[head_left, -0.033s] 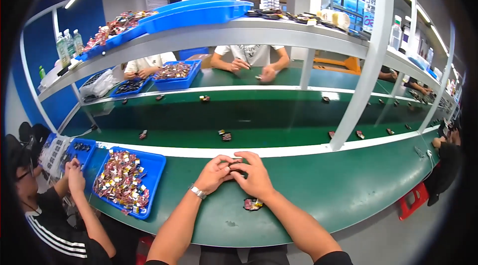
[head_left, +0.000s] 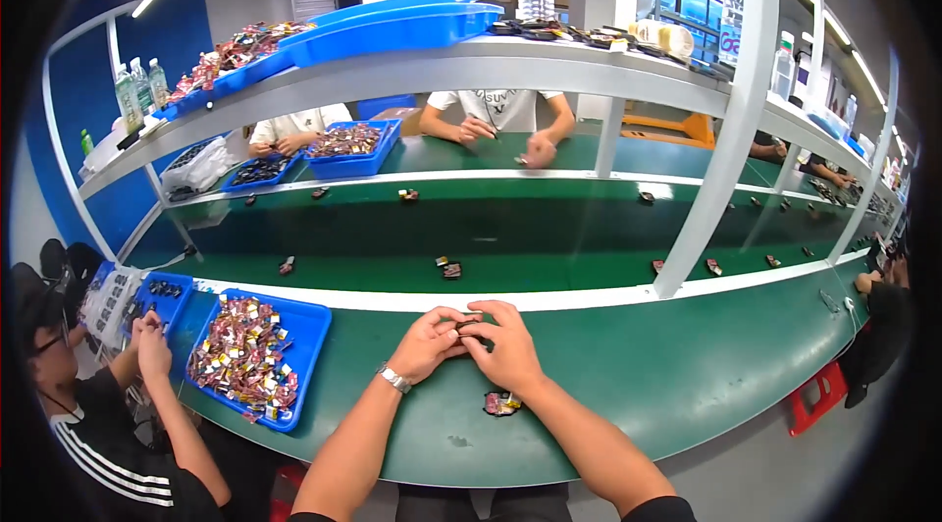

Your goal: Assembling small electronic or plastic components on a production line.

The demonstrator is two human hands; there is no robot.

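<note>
Slight view shift — left hand (head_left: 428,341), right hand (head_left: 504,343) around dark piece (head_left: 472,319)

The green worktop (head_left: 628,394) is bordered along its far side by a white rail (head_left: 569,301). A blue tray (head_left: 310,336) is placed at its left; nearer the middle, a small reddish-and-yellow piece (head_left: 501,403) is laid flat.
</note>
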